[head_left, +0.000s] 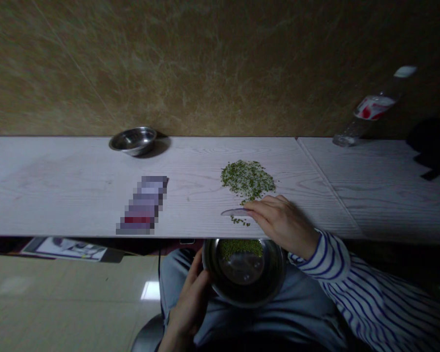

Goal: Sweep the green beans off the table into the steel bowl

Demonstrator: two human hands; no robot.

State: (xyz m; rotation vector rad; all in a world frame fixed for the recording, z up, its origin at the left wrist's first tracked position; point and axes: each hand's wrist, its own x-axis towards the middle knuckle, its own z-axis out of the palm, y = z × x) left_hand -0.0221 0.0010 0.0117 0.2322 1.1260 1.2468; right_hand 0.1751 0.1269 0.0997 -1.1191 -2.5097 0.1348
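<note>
My right hand (280,220) is closed on a thin, clear plastic scraper (231,212) with a curved edge, low over the white table. Several small green mung beans (239,221) lie on the near side of the scraper. Beyond it a larger patch of mung beans (247,177) is spread on the tabletop. My left hand (194,288) grips the left rim of a steel bowl (242,298), just below the table's front edge over my lap. Green mung beans (241,248) cover the far part of the bowl's bottom.
A smaller steel bowl (134,142) stands at the back left by the wall. Nearer lies a pixelated flat object (143,205). At the right are a clear bottle (370,110) with a white cap and a dark item (432,146). A seam crosses the tabletop (58,186) on the right.
</note>
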